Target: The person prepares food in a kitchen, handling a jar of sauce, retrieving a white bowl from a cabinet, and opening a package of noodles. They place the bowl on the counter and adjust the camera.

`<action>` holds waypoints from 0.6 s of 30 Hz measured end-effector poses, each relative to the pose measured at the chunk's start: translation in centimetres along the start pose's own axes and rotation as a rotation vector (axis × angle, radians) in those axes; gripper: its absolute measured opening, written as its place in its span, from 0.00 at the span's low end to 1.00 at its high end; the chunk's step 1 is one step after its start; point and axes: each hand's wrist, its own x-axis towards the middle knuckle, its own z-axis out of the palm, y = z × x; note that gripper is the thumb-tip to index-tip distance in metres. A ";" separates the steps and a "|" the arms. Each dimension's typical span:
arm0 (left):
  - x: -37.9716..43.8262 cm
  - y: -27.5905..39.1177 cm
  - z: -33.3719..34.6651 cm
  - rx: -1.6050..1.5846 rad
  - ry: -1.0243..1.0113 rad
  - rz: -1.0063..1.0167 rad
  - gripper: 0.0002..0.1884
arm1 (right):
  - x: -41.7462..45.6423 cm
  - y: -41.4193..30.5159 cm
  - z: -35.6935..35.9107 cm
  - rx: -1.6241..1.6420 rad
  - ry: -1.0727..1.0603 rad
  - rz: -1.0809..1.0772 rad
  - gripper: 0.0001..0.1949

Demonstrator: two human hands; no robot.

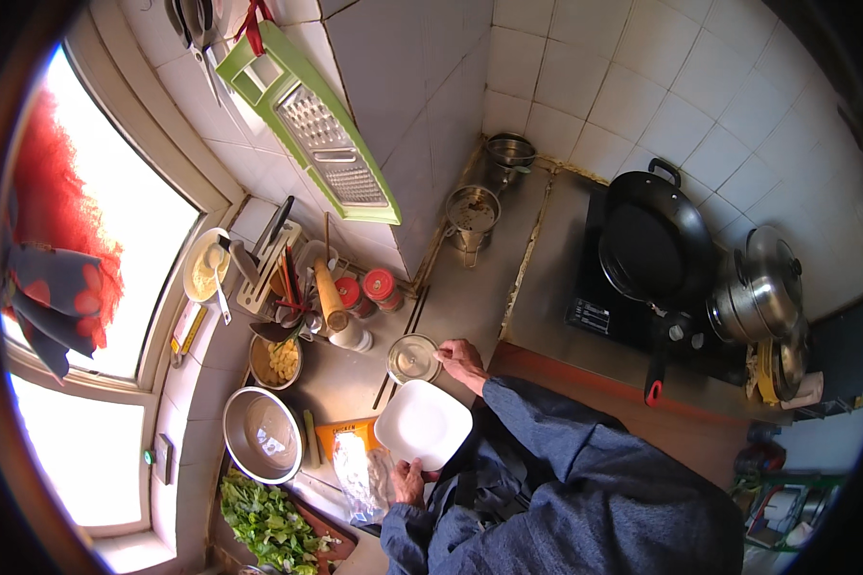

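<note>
My left hand [408, 480] grips the near edge of a white square dish [424, 424] with rounded corners, which holds nothing I can see. Just beyond it, my right hand [462, 361] pinches the rim of a small round see-through dish or lid [413, 358]; which of the two it is I cannot tell. Dark chopsticks [418, 307] lie on the metal counter and pass beneath this round piece. Beside the white dish rests an orange and clear plastic package [359, 460] marked as chicken. Green stalks [311, 438] lie to its left.
A steel basin [264, 435], a bowl of pale yellow chunks [276, 361] and chopped greens [266, 517] line the window side. Red-lidded jars [381, 287] stand by the wall corner. A black wok [651, 237] and a steel pot [751, 295] are on the stove side; a frying-pan handle [656, 366] juts over the edge.
</note>
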 end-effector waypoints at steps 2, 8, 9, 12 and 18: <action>0.6 -0.9 -0.6 0.024 -0.012 0.007 0.16 | -0.2 0.5 0.5 0.403 -0.094 0.165 0.12; 0.2 0.3 -0.2 0.061 -0.019 -0.016 0.17 | -1.8 3.7 -1.2 0.843 0.132 0.188 0.10; 0.3 0.1 -0.3 0.056 -0.013 -0.021 0.17 | -2.4 4.0 -2.2 0.872 0.204 0.213 0.09; 0.8 -0.4 -0.3 0.030 -0.032 -0.035 0.18 | -1.6 5.0 -5.2 1.049 0.545 0.318 0.09; 1.8 -0.6 0.0 0.093 -0.086 0.025 0.20 | 7.7 8.2 -9.0 1.085 1.129 0.151 0.11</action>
